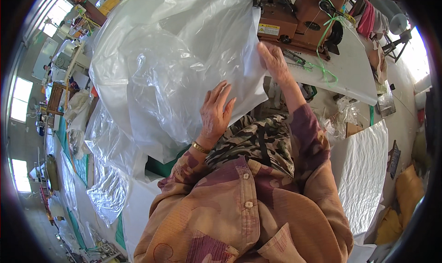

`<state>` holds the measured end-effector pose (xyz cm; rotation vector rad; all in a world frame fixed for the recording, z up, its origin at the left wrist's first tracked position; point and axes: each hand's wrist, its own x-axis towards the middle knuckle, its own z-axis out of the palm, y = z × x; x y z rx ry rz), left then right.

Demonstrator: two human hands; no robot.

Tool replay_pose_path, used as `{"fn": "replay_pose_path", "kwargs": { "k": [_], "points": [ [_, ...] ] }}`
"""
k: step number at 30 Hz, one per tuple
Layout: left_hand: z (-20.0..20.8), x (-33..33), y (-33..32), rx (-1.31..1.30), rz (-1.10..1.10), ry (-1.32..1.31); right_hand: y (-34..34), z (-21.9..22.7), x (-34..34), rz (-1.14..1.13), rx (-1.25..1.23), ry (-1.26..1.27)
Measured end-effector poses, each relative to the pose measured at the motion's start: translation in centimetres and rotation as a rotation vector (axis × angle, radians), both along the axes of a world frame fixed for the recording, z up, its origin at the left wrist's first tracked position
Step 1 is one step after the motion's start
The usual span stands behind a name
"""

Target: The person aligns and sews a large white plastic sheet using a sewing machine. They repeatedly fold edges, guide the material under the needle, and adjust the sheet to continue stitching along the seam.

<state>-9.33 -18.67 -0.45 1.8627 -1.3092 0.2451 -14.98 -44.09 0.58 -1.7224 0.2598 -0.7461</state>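
Observation:
A large, shiny, translucent white plastic sheet (175,69) spreads over the work table in wrinkled folds, its right edge running up to a brown sewing machine (299,21). My left hand (215,113) lies on the sheet near its front edge, fingers stretched out and slightly apart. Close to the front of the machine, my right hand (275,62) grips the sheet's right edge; some of its fingers are hidden. The sheet's upper right edge reaches the needle area, where details are too small to make out.
Green thread (327,74) trails from the machine across the pale tabletop (354,81). Another stack of silvery-white sheeting (361,175) sits at my right. More plastic sheeting (110,189) hangs at the left. Yellow-orange sacks (409,189) lie on the floor at far right.

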Motion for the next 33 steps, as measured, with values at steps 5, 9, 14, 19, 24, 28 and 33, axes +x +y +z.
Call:
{"fn": "replay_pose_path", "kwargs": {
  "k": [5,9,14,19,24,28,33],
  "points": [
    [-1.7,0.7,2.9,-0.018,0.057,-0.117,5.6,-4.2,-6.0,0.187,0.21,0.249],
    [-1.7,0.9,3.4,0.072,0.194,-0.134,11.8,-6.3,-9.4,0.148,0.359,0.322],
    [-4.3,3.5,5.0,0.187,0.349,-0.219,10.2,-13.8,-13.1,0.223,0.055,0.768],
    [-3.6,4.8,6.9,0.118,0.33,-0.167,10.1,-9.2,-14.2,-0.089,-0.592,0.986],
    [0.4,3.7,8.5,-0.041,0.207,-0.088,12.2,-0.3,-9.3,-0.237,-0.303,0.317],
    [4.3,2.3,10.7,-0.037,0.077,-0.115,13.9,0.9,-5.1,0.058,0.301,0.097],
    [5.8,-0.4,11.8,0.061,-0.088,-0.05,18.9,-1.0,-4.2,0.264,0.678,0.064]
  ]
}}
